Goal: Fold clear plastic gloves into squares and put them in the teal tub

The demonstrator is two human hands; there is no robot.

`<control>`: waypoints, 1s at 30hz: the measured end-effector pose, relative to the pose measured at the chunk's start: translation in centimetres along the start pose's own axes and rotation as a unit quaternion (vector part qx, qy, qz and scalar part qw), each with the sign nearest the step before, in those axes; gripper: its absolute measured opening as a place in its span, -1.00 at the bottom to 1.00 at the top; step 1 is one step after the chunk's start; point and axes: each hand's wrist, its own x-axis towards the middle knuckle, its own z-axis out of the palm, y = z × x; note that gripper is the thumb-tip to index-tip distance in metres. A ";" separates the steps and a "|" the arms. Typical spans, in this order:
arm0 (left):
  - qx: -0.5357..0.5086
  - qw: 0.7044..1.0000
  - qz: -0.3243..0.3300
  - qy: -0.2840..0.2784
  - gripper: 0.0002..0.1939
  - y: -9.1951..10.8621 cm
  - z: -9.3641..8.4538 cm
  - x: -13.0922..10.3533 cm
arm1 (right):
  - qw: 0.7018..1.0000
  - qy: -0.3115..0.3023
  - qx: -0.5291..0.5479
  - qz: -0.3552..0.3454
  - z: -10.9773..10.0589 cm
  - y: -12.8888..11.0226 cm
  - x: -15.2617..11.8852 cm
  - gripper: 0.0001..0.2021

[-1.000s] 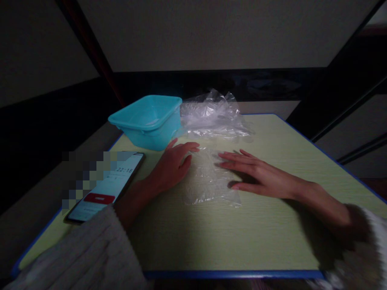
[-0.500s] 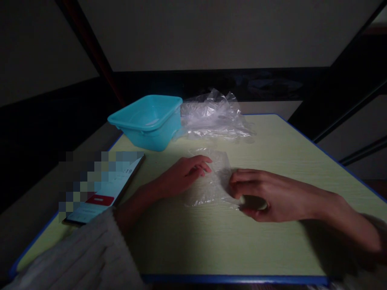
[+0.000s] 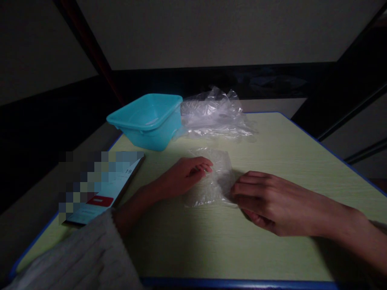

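A small clear plastic bag lies flat on the table between my hands. My left hand reaches over its left part, fingers curled in and their tips close together at the film. At the bag's right edge, my right hand has its fingers drawn together on the plastic, with the thumb tucked beneath. The back of this hand hides the exact point of contact.
Behind the left hand stands a turquoise plastic basin. Beside it is a heap of crumpled clear plastic bags. A phone with a lit screen lies at the left. The pale table has a blue edge.
My right hand's gap between thumb and fingers has closed, and the hand has turned over slightly and come a little lower. My left fingers have curled in more. The bag has hardly moved.
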 end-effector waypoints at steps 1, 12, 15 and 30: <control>0.010 1.000 0.004 0.000 -0.78 0.1 0.0 0.0 | 1.000 0.006 0.008 0.001 0.0 0.1 0.0 -0.81; 0.302 0.944 0.122 -0.056 -0.57 2.4 1.3 -1.5 | 0.962 0.043 0.246 0.108 -0.2 1.4 -0.7 -0.83; 0.354 0.927 0.112 -0.055 -0.62 2.8 1.9 -1.6 | 0.958 0.067 0.253 0.115 -0.1 1.5 -0.6 -0.84; 0.442 0.880 0.166 -0.057 -0.78 2.7 2.5 -1.4 | 0.988 0.055 0.131 0.064 0.7 2.6 -0.6 -0.77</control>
